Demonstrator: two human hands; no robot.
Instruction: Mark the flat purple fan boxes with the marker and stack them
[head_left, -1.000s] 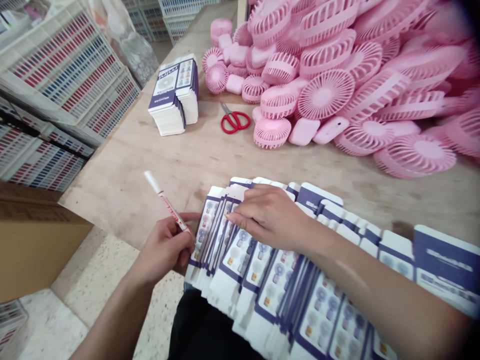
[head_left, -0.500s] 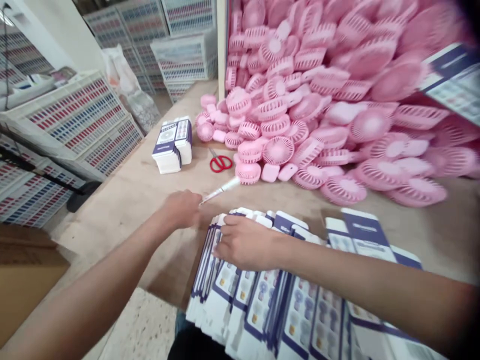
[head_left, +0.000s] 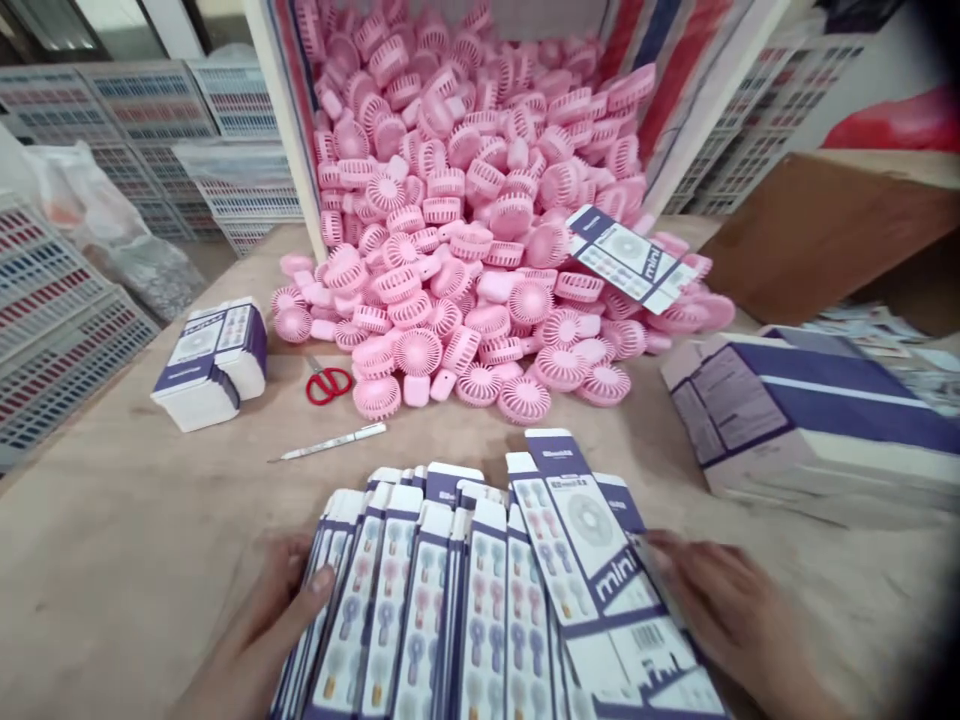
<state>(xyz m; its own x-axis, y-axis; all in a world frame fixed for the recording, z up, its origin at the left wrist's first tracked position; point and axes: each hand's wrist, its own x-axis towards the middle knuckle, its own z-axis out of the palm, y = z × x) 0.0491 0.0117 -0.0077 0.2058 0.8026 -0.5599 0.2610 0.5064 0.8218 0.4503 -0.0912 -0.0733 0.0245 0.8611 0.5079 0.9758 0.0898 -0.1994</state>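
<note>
Head view crops flat cartons (head_left: 424, 610) between left hand (head_left: 274, 620) and blurred right hand (head_left: 731, 600).

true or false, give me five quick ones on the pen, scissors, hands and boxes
1. The pen lies on the table. True.
2. The scissors have blue handles. False: they are red.
3. The left hand holds the pen. False: it is at the left end of the flat boxes.
4. A lone flat box lies on the pink fans. True.
5. The right hand touches the scissors. False: it is beside the flat boxes.
</note>
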